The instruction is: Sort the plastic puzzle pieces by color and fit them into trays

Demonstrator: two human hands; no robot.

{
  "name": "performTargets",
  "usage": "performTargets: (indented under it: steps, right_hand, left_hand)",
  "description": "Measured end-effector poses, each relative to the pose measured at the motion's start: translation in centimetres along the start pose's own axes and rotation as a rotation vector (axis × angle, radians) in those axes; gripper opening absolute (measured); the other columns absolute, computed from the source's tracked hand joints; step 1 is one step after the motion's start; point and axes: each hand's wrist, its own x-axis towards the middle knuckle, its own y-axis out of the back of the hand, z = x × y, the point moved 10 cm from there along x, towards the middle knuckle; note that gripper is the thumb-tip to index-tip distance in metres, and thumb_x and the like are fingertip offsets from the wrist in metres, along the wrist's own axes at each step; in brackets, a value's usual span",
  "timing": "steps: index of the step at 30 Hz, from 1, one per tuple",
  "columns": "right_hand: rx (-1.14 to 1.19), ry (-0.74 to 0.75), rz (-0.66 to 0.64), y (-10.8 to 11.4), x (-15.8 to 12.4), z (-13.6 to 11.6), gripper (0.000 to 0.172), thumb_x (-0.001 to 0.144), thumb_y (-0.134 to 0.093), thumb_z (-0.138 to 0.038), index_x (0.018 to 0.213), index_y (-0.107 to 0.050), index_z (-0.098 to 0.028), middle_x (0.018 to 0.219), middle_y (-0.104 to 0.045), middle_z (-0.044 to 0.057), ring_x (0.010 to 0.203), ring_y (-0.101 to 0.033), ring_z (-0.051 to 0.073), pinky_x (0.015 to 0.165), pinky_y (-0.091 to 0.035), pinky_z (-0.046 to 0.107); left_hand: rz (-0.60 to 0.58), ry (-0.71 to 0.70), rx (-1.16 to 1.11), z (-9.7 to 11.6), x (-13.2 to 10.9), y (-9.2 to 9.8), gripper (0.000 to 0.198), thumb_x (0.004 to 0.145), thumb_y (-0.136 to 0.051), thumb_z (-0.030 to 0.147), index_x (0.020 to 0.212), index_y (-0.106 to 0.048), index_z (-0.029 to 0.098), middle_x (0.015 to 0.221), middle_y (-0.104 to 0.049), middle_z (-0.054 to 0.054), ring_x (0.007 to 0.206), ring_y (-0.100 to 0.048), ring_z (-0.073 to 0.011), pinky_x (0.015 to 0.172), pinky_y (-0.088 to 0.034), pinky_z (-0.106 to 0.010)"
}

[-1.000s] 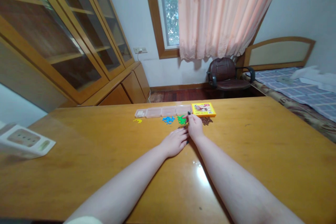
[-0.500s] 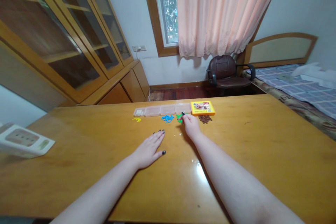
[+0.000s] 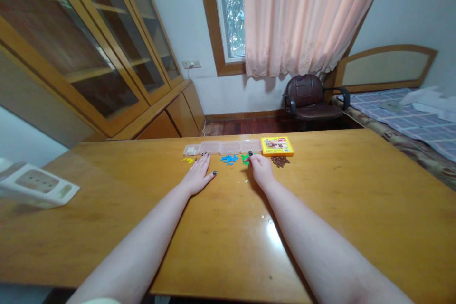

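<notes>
My left hand (image 3: 197, 176) lies over the table with fingers stretched out, between a small yellow pile (image 3: 186, 160) and a blue pile (image 3: 229, 160) of tiny plastic pieces. My right hand (image 3: 262, 171) has its fingers curled into a pinch beside the green pile (image 3: 244, 157), partly covering it. Whatever the pinch holds is too small to make out. Brown pieces (image 3: 280, 162) lie just right of that hand. Behind the piles runs a row of clear plastic trays (image 3: 230, 147), with a yellow box (image 3: 278, 146) at its right end.
A few pale bits (image 3: 246, 181) lie on the wooden table (image 3: 356, 209) near my right hand. At the left stands a white container (image 3: 42, 185). Beyond the table are a brown office chair (image 3: 308, 97), a bed (image 3: 392, 104) and a glass-fronted cabinet (image 3: 117, 71).
My left hand has moved left and farther forward, toward the yellow pieces and trays. My right hand stays by the green pile, still pinched. The whole view has shifted slightly.
</notes>
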Motion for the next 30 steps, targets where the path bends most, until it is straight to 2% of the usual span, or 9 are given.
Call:
performTargets:
  steps: [3, 8, 13, 17, 21, 26, 28, 30]
  right_hand:
    - [0.000, 0.007, 0.000, 0.0, 0.0, -0.1, 0.034, 0.081, -0.041, -0.032, 0.068, -0.067, -0.016, 0.059, -0.057, 0.001, 0.062, -0.053, 0.015, 0.061, -0.039, 0.025]
    - [-0.013, 0.011, -0.010, -0.1, 0.0, -0.1, 0.034, 0.082, -0.041, -0.032, 0.068, -0.068, -0.016, 0.060, -0.058, 0.001, 0.063, -0.053, 0.015, 0.061, -0.038, 0.025]
    - [-0.021, 0.007, -0.006, -0.1, 0.0, -0.3, 0.035, 0.083, -0.041, -0.032, 0.068, -0.068, -0.016, 0.059, -0.057, 0.001, 0.062, -0.053, 0.015, 0.060, -0.037, 0.025]
    - [-0.018, 0.004, -0.008, -0.1, 0.0, -0.4, 0.035, 0.082, -0.041, -0.032, 0.068, -0.068, -0.015, 0.059, -0.056, 0.000, 0.062, -0.053, 0.015, 0.061, -0.038, 0.025]
    - [-0.021, 0.005, -0.016, -0.2, -0.1, -0.2, 0.035, 0.083, -0.042, -0.034, 0.068, -0.068, -0.016, 0.059, -0.056, 0.000, 0.062, -0.053, 0.015, 0.061, -0.038, 0.025]
    - [-0.026, -0.010, -0.021, -0.2, -0.1, 0.2, 0.036, 0.082, -0.041, -0.033, 0.068, -0.069, -0.016, 0.058, -0.056, 0.000, 0.061, -0.052, 0.015, 0.059, -0.037, 0.025]
    - [-0.019, -0.015, -0.020, -0.2, 0.0, 0.3, 0.036, 0.082, -0.041, -0.034, 0.067, -0.069, -0.016, 0.058, -0.056, 0.000, 0.061, -0.052, 0.015, 0.059, -0.037, 0.025]
    - [-0.015, -0.012, -0.018, -0.2, 0.0, 0.2, 0.035, 0.082, -0.041, -0.033, 0.067, -0.069, -0.016, 0.058, -0.056, 0.000, 0.061, -0.052, 0.015, 0.059, -0.037, 0.025]
  left_hand:
    - [0.056, -0.050, -0.081, 0.3, -0.8, 0.9, 0.069, 0.089, -0.029, 0.050, 0.144, -0.018, 0.010, 0.151, -0.017, -0.013, 0.139, -0.017, -0.0234, 0.114, -0.018, -0.043]
    - [0.122, -0.078, -0.135, 0.9, -2.7, 2.0, 0.058, 0.090, -0.033, 0.045, 0.138, -0.034, 0.012, 0.145, -0.034, -0.011, 0.135, -0.028, -0.0215, 0.112, -0.025, -0.040]
    - [0.130, 0.051, 0.027, 1.2, -5.7, 1.8, 0.055, 0.088, -0.036, 0.042, 0.133, -0.040, 0.011, 0.144, -0.036, -0.014, 0.133, -0.033, -0.0259, 0.110, -0.029, -0.043]
    - [0.038, 0.128, 0.085, 1.2, -7.4, 0.4, 0.060, 0.089, -0.032, 0.044, 0.136, -0.036, 0.007, 0.144, -0.036, -0.016, 0.133, -0.033, -0.0268, 0.111, -0.028, -0.043]
    - [-0.011, 0.129, 0.095, 1.1, -6.4, -0.1, 0.067, 0.088, -0.033, 0.050, 0.140, -0.030, 0.008, 0.148, -0.026, -0.015, 0.137, -0.025, -0.0275, 0.112, -0.023, -0.046]
    - [-0.026, 0.062, 0.079, 1.1, -3.7, -0.1, 0.068, 0.087, -0.035, 0.054, 0.141, -0.029, 0.013, 0.148, -0.026, -0.015, 0.138, -0.022, -0.0279, 0.112, -0.018, -0.049]
    - [0.001, 0.029, 0.062, 1.2, -3.3, 0.0, 0.068, 0.087, -0.035, 0.054, 0.141, -0.029, 0.014, 0.149, -0.025, -0.015, 0.138, -0.021, -0.0273, 0.112, -0.018, -0.048]
    - [0.075, 0.077, 0.066, 0.5, -3.5, 0.3, 0.068, 0.087, -0.034, 0.054, 0.141, -0.028, 0.013, 0.149, -0.023, -0.016, 0.138, -0.019, -0.0286, 0.112, -0.019, -0.048]
